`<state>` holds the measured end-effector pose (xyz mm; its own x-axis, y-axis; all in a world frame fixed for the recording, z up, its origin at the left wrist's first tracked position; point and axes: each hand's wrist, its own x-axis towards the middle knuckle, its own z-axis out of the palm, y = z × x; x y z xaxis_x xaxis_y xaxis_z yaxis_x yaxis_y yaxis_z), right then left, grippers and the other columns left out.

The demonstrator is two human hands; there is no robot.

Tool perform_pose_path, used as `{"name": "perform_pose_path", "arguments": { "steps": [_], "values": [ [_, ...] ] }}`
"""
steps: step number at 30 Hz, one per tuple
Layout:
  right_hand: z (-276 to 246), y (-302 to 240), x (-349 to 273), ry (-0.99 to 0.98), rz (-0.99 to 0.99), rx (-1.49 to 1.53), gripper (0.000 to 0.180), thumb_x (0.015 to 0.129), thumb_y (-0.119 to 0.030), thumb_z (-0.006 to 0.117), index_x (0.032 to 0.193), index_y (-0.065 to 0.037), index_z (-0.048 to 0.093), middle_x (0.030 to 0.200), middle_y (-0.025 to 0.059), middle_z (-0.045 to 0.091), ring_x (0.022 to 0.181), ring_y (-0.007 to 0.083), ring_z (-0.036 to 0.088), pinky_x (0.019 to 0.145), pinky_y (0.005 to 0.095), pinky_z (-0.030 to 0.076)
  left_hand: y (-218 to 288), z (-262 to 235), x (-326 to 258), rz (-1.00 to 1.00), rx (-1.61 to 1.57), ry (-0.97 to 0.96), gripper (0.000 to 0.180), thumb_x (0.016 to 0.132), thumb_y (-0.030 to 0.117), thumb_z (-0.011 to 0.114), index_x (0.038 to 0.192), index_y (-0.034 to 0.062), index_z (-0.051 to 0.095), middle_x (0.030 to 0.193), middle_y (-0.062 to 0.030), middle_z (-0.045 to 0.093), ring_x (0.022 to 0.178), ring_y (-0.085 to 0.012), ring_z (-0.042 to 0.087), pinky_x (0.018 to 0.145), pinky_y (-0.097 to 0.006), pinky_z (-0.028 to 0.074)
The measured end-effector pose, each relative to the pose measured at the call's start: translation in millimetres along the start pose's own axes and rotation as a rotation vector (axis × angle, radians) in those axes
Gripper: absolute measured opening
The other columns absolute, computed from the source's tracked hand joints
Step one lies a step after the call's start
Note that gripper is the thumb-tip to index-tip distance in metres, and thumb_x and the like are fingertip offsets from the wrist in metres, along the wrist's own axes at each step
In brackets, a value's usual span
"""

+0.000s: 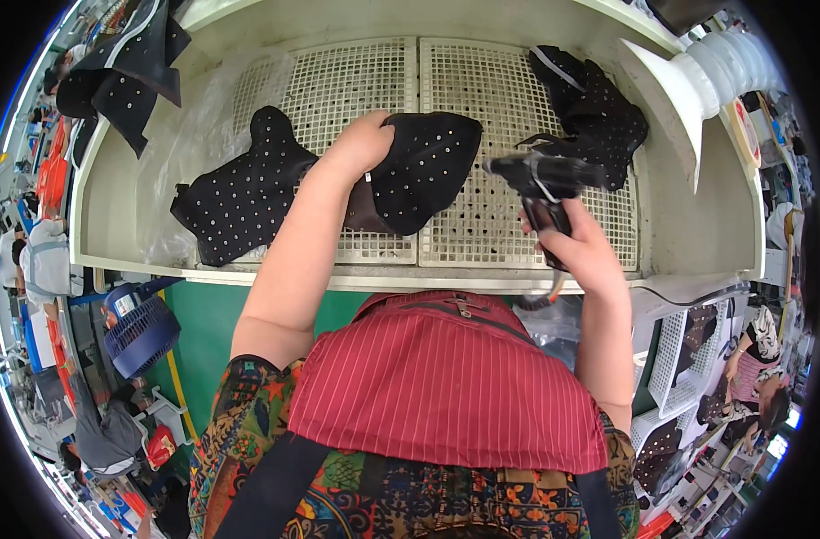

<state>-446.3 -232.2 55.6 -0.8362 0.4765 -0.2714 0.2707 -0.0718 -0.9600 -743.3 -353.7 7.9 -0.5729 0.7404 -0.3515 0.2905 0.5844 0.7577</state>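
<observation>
My left hand (363, 146) is closed on the upper edge of a black studded fabric piece (430, 166), which bends over the grated work surface. Beside it on the left, a second black studded piece (239, 193) lies spread out, partly behind my forearm. My right hand (576, 241) grips a black pistol-shaped tool (546, 180) by its handle. The tool is blurred; its nozzle points left toward the held piece, with a gap between them. A cord or hose (545, 299) hangs below the handle. More black studded pieces (598, 117) lie crumpled at the far right.
Pale walls (446, 278) frame the tray around the grating (365, 81). Clear plastic film (181, 153) lies at its left. A white hood with a ribbed duct (675, 99) stands at the right. Studded pieces (127, 76) hang over the far left corner. A blue fan (140, 331) stands below left.
</observation>
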Motion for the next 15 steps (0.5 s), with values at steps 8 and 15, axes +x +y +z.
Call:
{"name": "perform_pose_path", "arguments": {
  "steps": [8, 15],
  "values": [
    [33, -14, 18, 0.212, -0.137, -0.514, 0.042, 0.083, -0.014, 0.063, 0.121, -0.001, 0.05, 0.081, 0.0113, 0.059, 0.073, 0.0203, 0.057, 0.069, 0.0331, 0.046, -14, 5, 7, 0.021, -0.025, 0.007, 0.033, 0.093, 0.014, 0.047, 0.121, -0.0001, 0.056, 0.11, -0.0178, 0.063, 0.1, -0.0255, 0.061, 0.088, -0.034, 0.047],
    [30, -25, -6, 0.184, -0.042, -0.699, 0.038, 0.082, -0.016, 0.063, 0.115, -0.001, 0.053, 0.084, 0.022, 0.063, 0.079, 0.0379, 0.063, 0.071, 0.0411, 0.048, -11, 3, -2, 0.075, -0.013, 0.027, 0.035, 0.092, 0.015, 0.045, 0.121, -0.0016, 0.055, 0.113, -0.0214, 0.062, 0.104, -0.0323, 0.06, 0.091, -0.037, 0.046]
  ]
}}
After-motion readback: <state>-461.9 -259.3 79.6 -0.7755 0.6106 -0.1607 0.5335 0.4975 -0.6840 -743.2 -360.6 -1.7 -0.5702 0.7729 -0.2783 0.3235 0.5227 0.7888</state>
